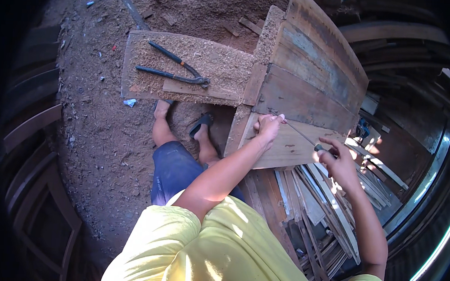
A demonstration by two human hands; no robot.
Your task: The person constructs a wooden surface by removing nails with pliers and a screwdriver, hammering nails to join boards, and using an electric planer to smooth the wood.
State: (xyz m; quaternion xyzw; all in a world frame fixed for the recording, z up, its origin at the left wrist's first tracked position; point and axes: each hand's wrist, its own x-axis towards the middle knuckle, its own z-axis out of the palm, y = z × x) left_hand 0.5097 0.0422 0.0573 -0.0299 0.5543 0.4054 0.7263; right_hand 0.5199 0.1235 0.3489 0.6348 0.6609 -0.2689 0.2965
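Observation:
A long thin screwdriver (301,134) slants across the upper face of a wooden panel (307,91) made of boards. My left hand (268,128) is closed, its fingertips pinched at the far end of the shaft; whatever sits at the tip is too small to make out. At the dark handle is my right hand (342,166), its thumb against the handle and its index finger lifted and bent above it. Under my left hand lies a paler board (285,149) along the panel's near edge.
Long-handled pincers (180,71) lie spread on a sawdust-covered plank (218,60) to the left. Below and right of the panel, several wood strips (327,210) are heaped. Curved wooden frames (47,193) line the left side. Dirt ground (105,130) holds small litter.

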